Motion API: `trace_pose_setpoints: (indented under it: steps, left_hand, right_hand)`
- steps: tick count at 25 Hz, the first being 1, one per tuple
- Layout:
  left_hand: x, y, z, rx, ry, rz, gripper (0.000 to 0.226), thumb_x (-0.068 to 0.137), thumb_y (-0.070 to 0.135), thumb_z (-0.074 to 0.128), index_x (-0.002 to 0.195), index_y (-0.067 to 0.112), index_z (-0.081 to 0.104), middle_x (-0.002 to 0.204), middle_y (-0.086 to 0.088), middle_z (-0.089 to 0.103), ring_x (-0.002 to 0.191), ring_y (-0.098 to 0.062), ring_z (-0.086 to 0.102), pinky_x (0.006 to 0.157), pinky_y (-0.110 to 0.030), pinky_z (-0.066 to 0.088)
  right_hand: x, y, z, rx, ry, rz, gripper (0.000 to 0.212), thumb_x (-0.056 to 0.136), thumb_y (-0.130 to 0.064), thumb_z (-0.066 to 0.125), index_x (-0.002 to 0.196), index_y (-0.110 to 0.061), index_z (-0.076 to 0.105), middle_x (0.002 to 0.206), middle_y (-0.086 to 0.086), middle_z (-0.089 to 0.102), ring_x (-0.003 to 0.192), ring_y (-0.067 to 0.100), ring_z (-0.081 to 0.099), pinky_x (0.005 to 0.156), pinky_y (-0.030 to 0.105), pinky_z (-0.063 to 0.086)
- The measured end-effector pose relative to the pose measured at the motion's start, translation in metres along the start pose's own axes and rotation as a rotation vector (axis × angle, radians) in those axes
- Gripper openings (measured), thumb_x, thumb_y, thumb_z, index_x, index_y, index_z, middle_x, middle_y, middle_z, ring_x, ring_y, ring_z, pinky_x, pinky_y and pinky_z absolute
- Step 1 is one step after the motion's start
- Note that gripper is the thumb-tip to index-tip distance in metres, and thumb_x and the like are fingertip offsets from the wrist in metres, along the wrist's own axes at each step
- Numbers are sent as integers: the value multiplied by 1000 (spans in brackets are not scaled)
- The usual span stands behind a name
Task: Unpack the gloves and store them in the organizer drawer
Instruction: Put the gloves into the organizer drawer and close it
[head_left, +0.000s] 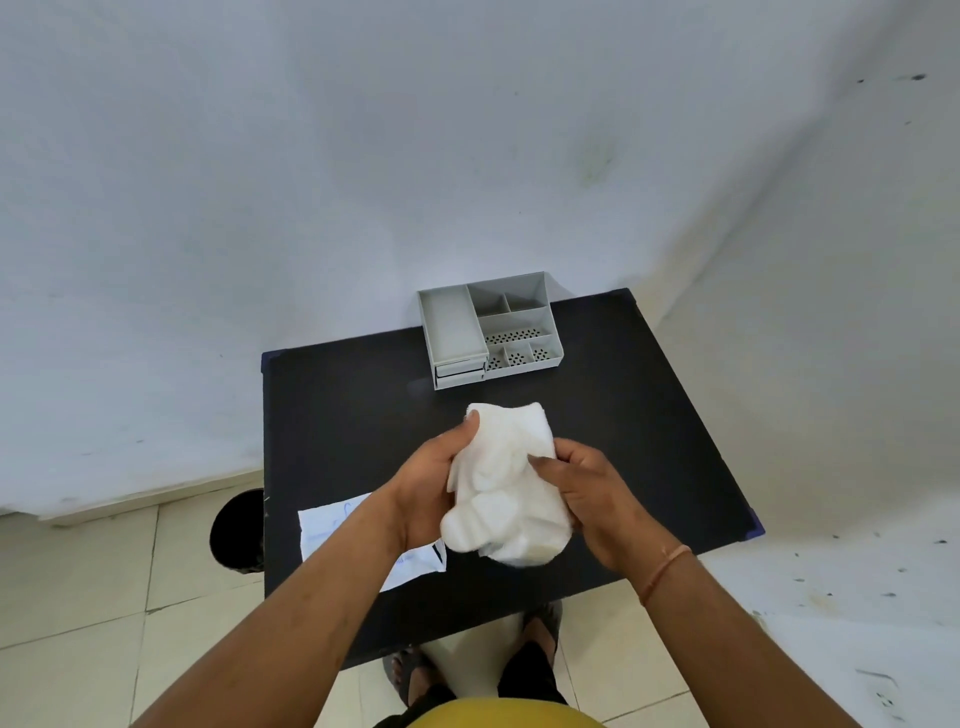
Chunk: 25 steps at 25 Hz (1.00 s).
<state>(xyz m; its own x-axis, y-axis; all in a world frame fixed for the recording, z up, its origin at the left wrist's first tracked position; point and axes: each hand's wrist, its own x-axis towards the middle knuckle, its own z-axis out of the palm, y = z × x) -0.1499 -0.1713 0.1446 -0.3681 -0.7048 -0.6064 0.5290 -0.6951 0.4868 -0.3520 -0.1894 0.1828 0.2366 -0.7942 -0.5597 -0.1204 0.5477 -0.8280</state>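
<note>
Gripping a bundle of white gloves (506, 488) from both sides, the left hand (423, 488) and right hand (597, 499) hold it just above the black table (337, 415), at the centre of the frame. Left thumb presses the bundle's upper left corner; right fingers curl around its right edge. Both grips are closed on the fabric. Grey organizer (491, 328) sits at the table's far edge, above the hands and well apart from them, its drawers shut at the lower left front. White packaging (322, 525) lies flat under the left wrist.
</note>
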Motion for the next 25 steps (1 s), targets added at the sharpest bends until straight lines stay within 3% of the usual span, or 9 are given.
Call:
trace_pose_setpoints:
  steps: [2,6,10,13,15,18,22,25]
  left_hand:
    - [0,4,5,31,-16,10,78,102,67,48,147,5,64,141,-25,69,126,-41,68,108,-53,54]
    - [9,4,13,3,7,34,67,105,58,49,140,4,69,132,-25,73,114,-39,73,99,-51,60]
    - [11,5,30,49,9,-18,49,94,40,63,113,-1,83,114,-25,79,96,-35,79,98,-50,56]
    - [18,5,33,63,22,35,55,97,46,63,128,1,77,124,-26,77,108,-37,76,105,-52,56]
    - [21,1,37,61,36,64,61,98,50,63,136,4,72,131,-24,75,114,-38,75,106,-53,56]
    - [30,-9,40,-3,28,70,71,98,59,58,149,10,63,141,-20,71,122,-38,71,106,-52,57]
    - [35,-29,33,-280,-61,44,97,97,85,33,154,11,59,156,-22,59,141,-44,57,127,-58,32]
    - [38,-39,37,-287,-18,44,76,102,69,44,141,10,71,143,-21,70,127,-41,70,116,-55,47]
  right_hand:
    - [3,2,-10,108,-56,51,22,102,-26,59,117,-18,74,110,7,81,100,29,78,87,51,64]
    - [10,5,-22,306,-184,73,29,91,-19,68,119,-14,74,114,13,79,98,30,78,85,47,64]
    - [20,5,-29,-5,-107,-57,30,91,-11,76,116,-27,72,107,0,81,99,24,77,77,36,65]
    - [28,1,-33,-131,-30,-141,27,88,-18,80,112,-29,71,103,-4,79,97,20,76,71,27,64]
    - [34,-4,-37,32,1,-42,23,93,-15,74,116,-18,73,108,8,80,98,29,78,74,39,66]
    - [40,-6,-47,189,-84,147,22,97,-15,69,119,-13,74,113,16,80,100,36,78,78,49,65]
    - [42,0,-52,340,-245,230,30,98,-20,66,126,-10,71,117,19,77,102,40,75,86,55,63]
    - [44,11,-51,320,-254,249,34,97,-24,69,128,-12,71,119,18,77,104,39,75,90,56,62]
